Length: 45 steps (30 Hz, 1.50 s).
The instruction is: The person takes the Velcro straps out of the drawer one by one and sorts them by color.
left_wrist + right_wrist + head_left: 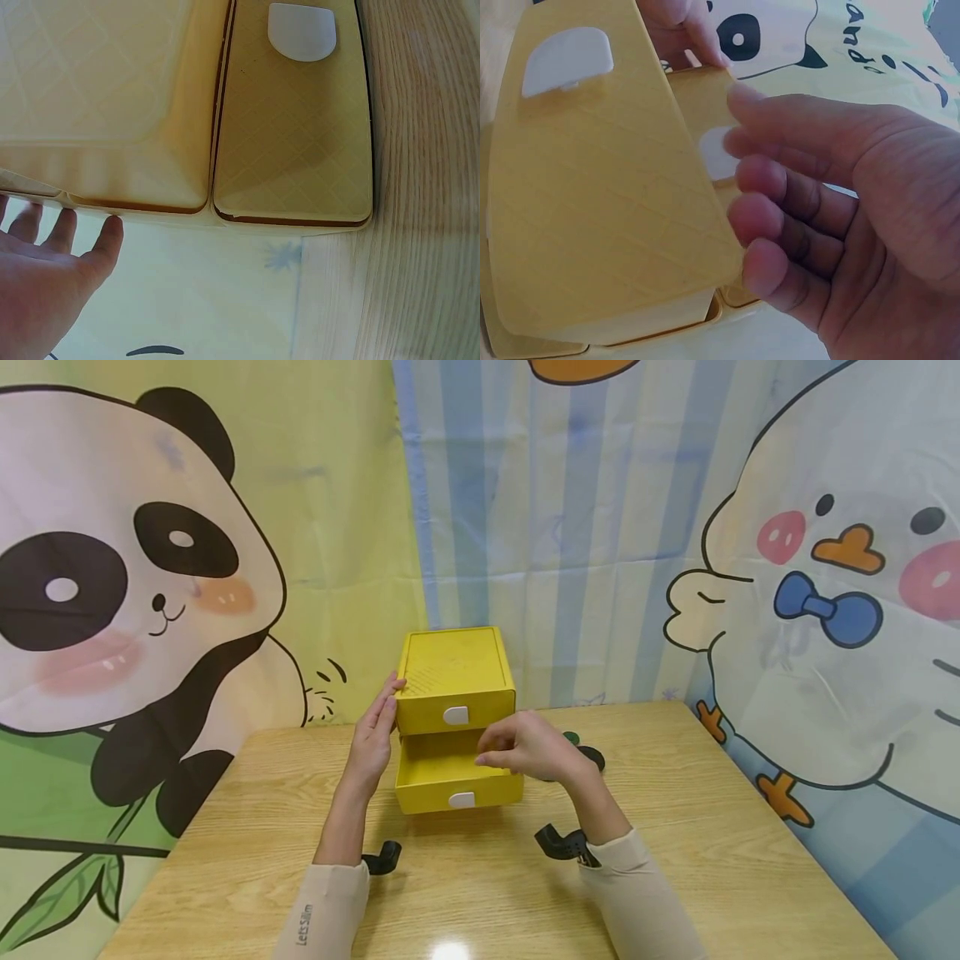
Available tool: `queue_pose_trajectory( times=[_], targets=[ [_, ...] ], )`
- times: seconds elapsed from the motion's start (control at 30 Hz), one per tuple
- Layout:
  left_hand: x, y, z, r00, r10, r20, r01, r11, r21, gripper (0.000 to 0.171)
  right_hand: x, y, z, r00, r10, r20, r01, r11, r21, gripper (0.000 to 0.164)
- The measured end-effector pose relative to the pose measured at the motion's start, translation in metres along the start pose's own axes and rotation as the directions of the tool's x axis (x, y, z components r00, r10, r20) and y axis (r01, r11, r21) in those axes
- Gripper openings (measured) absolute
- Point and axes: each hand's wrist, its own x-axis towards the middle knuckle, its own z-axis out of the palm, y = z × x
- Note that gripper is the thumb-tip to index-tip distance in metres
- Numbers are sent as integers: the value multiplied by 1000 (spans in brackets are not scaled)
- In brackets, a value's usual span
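A small yellow drawer cabinet (456,660) stands on the table. Its top drawer (420,717), with a white tab, is closed. Below it, another drawer (427,797) is pulled out, and the part of its inside that shows is bare. In the left wrist view, a closed bottom drawer (296,135) sits against the table. My left hand (372,735) rests its fingers along the cabinet's left side. Over the right part of the pulled-out drawer is my right hand (534,745), fingers loosely bent. Nothing shows between its fingers (761,217) in the right wrist view.
Behind my right hand, a black disc (594,757) and a green one (572,737) lie on the wooden table (720,835), partly hidden. Curtains (337,527) printed with a panda and a white bird hang along the table's back and sides. Black camera mounts (558,842) sit at both wrists.
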Motion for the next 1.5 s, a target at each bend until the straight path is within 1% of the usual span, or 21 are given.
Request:
queue_pose_trajectory(
  times=[0.1, 0.17, 0.23, 0.3, 0.37, 0.47, 0.53, 0.6, 0.67, 0.73, 0.8, 0.87, 1.1, 1.27, 1.4, 1.5],
  targets=[
    [1, 0, 0, 1000, 8, 3, -8, 1000, 0, 51, -1, -3, -1, 999, -16, 32, 16, 1000, 23, 13],
    [2, 0, 0, 1000, 8, 2, -8, 1000, 1, 51, -3, -7, -2, 997, -20, 74, 17, 999, 32, 17],
    [2, -1, -1, 1000, 6, 2, -6, 1000, 3, 51, -4, -11, -2, 992, -27, 124, 25, 1000, 17, 20],
    [2, -1, -1, 1000, 3, 1, -3, 1000, 4, 51, -6, -16, -1, 986, -31, 165, 34, 999, -17, 20],
    [1, 0, 0, 1000, 0, 1, 0, 1000, 5, 51, -5, -21, 3, 979, -47, 198, 64, 995, -80, 16],
    [0, 1, 0, 1000, -10, -4, 10, 1000, 5, 50, -4, -26, 11, 971, -69, 230, 110, 979, -169, 14],
    [-1, 3, 1, 1000, -15, -4, 15, 1000, 2, 50, -3, -29, 15, 965, -72, 252, 127, 970, -208, 16],
    [-1, 4, 1, 1000, -16, -4, 16, 1000, 0, 50, -3, -32, 19, 961, -57, 270, 122, 966, -228, 17],
    [-1, 4, 2, 1000, -9, -2, 9, 1000, -4, 50, -3, -33, 21, 959, -29, 281, 98, 968, -232, 13],
    [-1, 4, 2, 1000, -4, 0, 4, 1000, -6, 50, -3, -35, 22, 958, -9, 287, 80, 969, -235, 12],
    [0, 3, 2, 1000, -3, 0, 3, 1000, -7, 50, -3, -36, 23, 957, 7, 290, 65, 969, -237, 16],
    [0, 2, 1, 1000, -6, 0, 6, 1000, -7, 50, -3, -36, 24, 956, 11, 294, 64, 968, -244, 16],
    [-1, 1, 0, 1000, -16, -6, 16, 1000, 1, 51, -2, -37, 27, 954, 4, 299, 76, 963, -258, 9],
    [-2, 3, 1, 1000, -22, -10, 22, 1000, -1, 51, -2, -38, 27, 956, 17, 293, 64, 963, -263, 9],
    [-2, 4, 1, 1000, -24, -7, 24, 1000, 1, 51, -1, -37, 27, 966, 19, 258, 58, 956, -288, 8],
    [-2, 3, 1, 1000, -22, -4, 22, 1000, -1, 51, 0, -34, 29, 981, 1, 196, 63, 945, -320, 9]
  ],
)
